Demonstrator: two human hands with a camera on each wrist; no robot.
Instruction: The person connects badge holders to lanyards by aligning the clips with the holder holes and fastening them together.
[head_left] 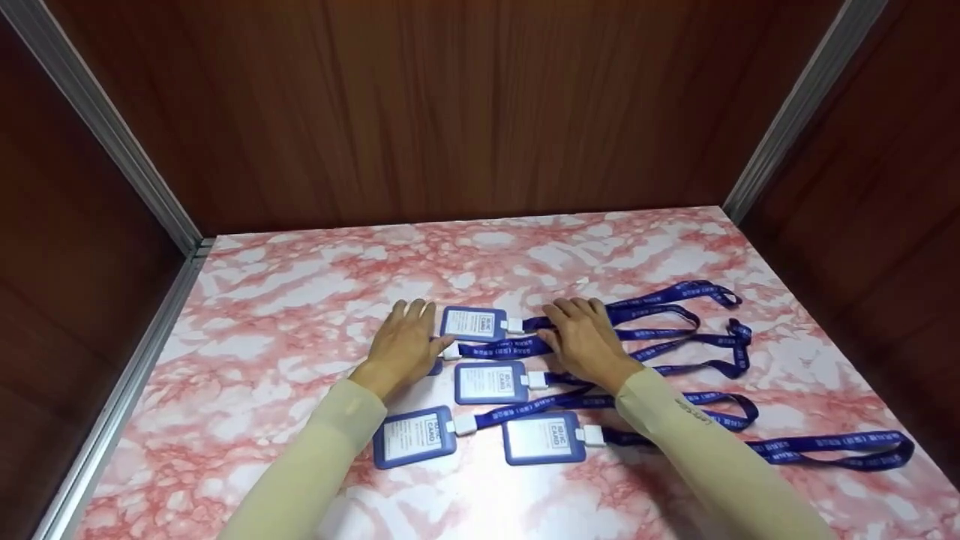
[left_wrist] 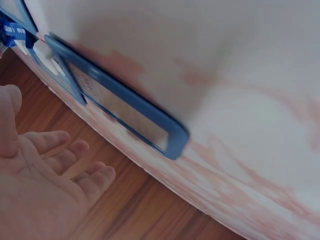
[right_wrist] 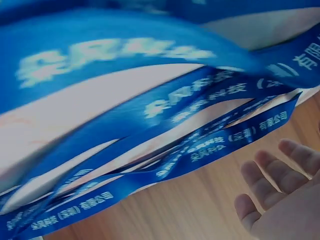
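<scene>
My left hand [head_left: 405, 345] lies at the left of a group of blue-framed ID badge holders, fingers extended and pointing away from me. It covers most of one badge holder [head_left: 436, 367], whose edge and white clip [head_left: 451, 350] show by the thumb. Beside that hand are an upper badge holder [head_left: 472, 323] and a middle one [head_left: 491, 382]. Over the blue lanyards [head_left: 517, 347] spreads my right hand [head_left: 589, 341], hiding parts of their straps. In the right wrist view its fingers [right_wrist: 262, 177] are loosely bent next to the printed lanyard straps [right_wrist: 160, 100], gripping none.
Nearer to me lie a lower left badge holder [head_left: 416, 437] and a lower right one [head_left: 544, 438]. Lanyard loops [head_left: 847, 450] stretch to the right across the pink marbled tabletop [head_left: 300, 300]. Dark wood panels [head_left: 480, 112] with metal corner posts [head_left: 806, 105] enclose the table's back and sides.
</scene>
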